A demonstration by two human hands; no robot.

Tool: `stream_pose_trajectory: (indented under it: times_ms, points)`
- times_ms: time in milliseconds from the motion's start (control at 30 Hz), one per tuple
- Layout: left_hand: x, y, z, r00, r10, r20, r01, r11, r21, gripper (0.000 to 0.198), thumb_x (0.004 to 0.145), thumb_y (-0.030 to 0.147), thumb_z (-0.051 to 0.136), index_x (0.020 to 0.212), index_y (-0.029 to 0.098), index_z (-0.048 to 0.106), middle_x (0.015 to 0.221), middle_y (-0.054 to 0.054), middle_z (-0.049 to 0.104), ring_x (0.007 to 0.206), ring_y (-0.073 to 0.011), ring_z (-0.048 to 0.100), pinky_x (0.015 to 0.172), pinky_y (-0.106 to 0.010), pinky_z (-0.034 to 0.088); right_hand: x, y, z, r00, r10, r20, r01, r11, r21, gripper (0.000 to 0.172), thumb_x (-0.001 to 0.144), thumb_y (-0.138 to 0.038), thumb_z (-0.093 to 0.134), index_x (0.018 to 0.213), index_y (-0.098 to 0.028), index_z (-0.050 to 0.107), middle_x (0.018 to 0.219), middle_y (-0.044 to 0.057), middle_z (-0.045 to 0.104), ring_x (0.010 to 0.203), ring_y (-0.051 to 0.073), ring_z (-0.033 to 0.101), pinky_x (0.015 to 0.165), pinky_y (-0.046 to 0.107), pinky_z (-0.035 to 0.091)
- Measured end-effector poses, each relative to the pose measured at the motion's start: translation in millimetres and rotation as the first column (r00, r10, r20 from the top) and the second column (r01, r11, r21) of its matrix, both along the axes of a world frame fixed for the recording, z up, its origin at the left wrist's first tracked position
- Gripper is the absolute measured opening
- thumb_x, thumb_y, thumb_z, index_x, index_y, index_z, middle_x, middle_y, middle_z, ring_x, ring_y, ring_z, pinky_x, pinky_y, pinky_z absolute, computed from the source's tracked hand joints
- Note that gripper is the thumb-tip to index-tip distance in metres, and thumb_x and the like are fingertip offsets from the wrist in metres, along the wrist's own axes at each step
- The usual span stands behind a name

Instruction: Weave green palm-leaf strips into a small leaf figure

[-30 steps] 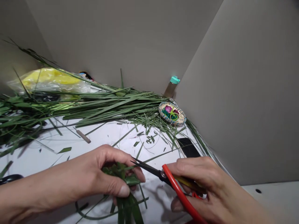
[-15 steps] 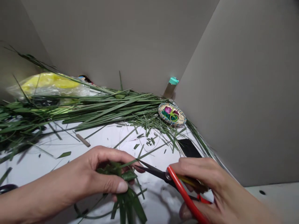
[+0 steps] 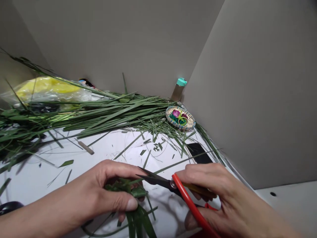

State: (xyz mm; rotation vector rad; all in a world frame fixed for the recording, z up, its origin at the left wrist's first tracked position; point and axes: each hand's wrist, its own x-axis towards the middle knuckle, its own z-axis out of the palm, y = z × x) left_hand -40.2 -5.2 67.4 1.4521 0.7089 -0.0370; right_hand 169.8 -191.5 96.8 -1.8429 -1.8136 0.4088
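My left hand [image 3: 109, 188] pinches a bunch of folded green leaf strips [image 3: 138, 191] between thumb and fingers; several flat ends hang below the thumb. My right hand [image 3: 210, 191] grips red-handled scissors [image 3: 188, 201], their dark blades slightly apart and pointing left at my left fingers. A yellowish-brown item [image 3: 198, 190] shows under the right fingers, too covered to name. Beyond the blades, a long narrow leaf strip [image 3: 183, 161] slants up to the right, and a short strip end pokes from the held bunch.
Long green leaves [image 3: 119, 114] lie piled along the back. A small woven basket [image 3: 180, 127] with coloured pieces, a teal-capped bottle [image 3: 178, 91] and a dark phone [image 3: 199, 152] are at the right. A yellow plastic bag [image 3: 47, 86] sits back left. Leaf scraps [image 3: 157, 147] dot the white table.
The long strip has shifted right and now appears separate from the short end in the bunch. The scissor tips have moved slightly left. Both hands keep their hold.
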Motion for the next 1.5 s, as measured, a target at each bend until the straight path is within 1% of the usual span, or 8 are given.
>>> stream_pose_trajectory:
  times_ms: [167,367,500,667,1033,1167,1367,1500]
  points:
    - [-10,0,-16.7,0.994,0.107,0.004,-0.107,0.994,-0.008,0.038,0.061,0.046,0.099,0.096,0.037,0.086,0.075,0.007,0.079,0.060,-0.0112,0.066,0.057,-0.017,0.054,2,-7,-8.0,0.999,-0.044,0.026,0.043,0.997,0.059,0.047,0.068,-0.008,0.085,0.107,-0.033,0.083,0.101,-0.004,0.084,0.089,0.016,0.078,0.081,0.019,0.061]
    - [-1,-2,-7.4,0.994,0.085,0.062,-0.083,0.996,-0.031,0.032,0.060,0.048,0.099,0.087,0.036,0.089,0.111,0.000,0.083,0.086,-0.0237,0.075,0.068,-0.026,0.063,-1,-9,-15.3,0.998,-0.053,0.022,0.051,0.994,0.093,0.045,0.067,-0.010,0.093,0.104,-0.033,0.081,0.090,-0.008,0.081,0.075,0.012,0.074,0.075,0.018,0.058]
    - [4,2,2.4,0.993,0.089,0.076,-0.090,0.996,0.010,0.021,0.066,0.045,0.096,0.085,0.039,0.089,0.095,0.002,0.084,0.072,-0.0163,0.067,0.065,-0.022,0.058,0,-9,-18.4,0.998,-0.044,0.053,0.037,0.993,0.115,0.044,0.068,-0.015,0.094,0.106,-0.034,0.081,0.092,-0.005,0.082,0.076,0.014,0.075,0.071,0.021,0.057]
    - [2,5,4.8,0.997,0.050,0.055,-0.053,0.997,0.056,0.023,0.068,0.045,0.094,0.088,0.036,0.089,0.096,-0.001,0.084,0.078,-0.0212,0.070,0.068,-0.027,0.059,3,-10,-17.8,0.996,-0.055,0.064,0.050,0.995,0.085,0.034,0.072,-0.017,0.091,0.101,-0.032,0.082,0.088,-0.004,0.080,0.077,0.016,0.076,0.074,0.022,0.059]
    - [4,-4,6.5,0.990,0.125,0.061,-0.128,0.991,0.039,0.017,0.068,0.041,0.092,0.085,0.039,0.089,0.091,0.003,0.083,0.073,-0.0170,0.064,0.067,-0.024,0.055,3,-9,-18.6,0.999,-0.047,0.019,0.047,0.999,0.014,0.045,0.069,-0.014,0.095,0.105,-0.037,0.079,0.096,-0.009,0.080,0.088,0.013,0.075,0.082,0.017,0.056]
    - [3,4,5.3,0.996,0.065,0.061,-0.069,0.995,0.072,0.012,0.073,0.039,0.090,0.085,0.038,0.089,0.088,0.003,0.081,0.075,-0.0163,0.065,0.068,-0.023,0.055,5,-11,-19.0,0.995,-0.069,0.076,0.070,0.998,-0.007,0.049,0.070,-0.017,0.094,0.113,-0.035,0.081,0.109,-0.004,0.082,0.097,0.018,0.077,0.082,0.020,0.061]
    - [6,1,-5.0,0.992,-0.032,0.121,0.025,0.998,0.055,0.011,0.075,0.039,0.090,0.085,0.035,0.088,0.086,0.004,0.077,0.072,-0.0138,0.064,0.065,-0.019,0.054,0,-6,-18.2,0.997,-0.046,0.062,0.040,0.994,0.103,0.050,0.060,-0.011,0.098,0.102,-0.032,0.083,0.095,-0.005,0.084,0.074,0.014,0.076,0.073,0.018,0.061]
    - [4,-2,-8.2,0.982,-0.119,0.145,0.105,0.989,0.105,0.014,0.079,0.037,0.087,0.093,0.035,0.088,0.088,0.005,0.079,0.084,-0.0170,0.068,0.078,-0.020,0.055,0,0,-15.1,1.000,-0.009,0.011,0.008,0.998,0.062,0.050,0.066,-0.010,0.094,0.109,-0.033,0.082,0.105,-0.005,0.084,0.092,0.017,0.078,0.085,0.019,0.060]
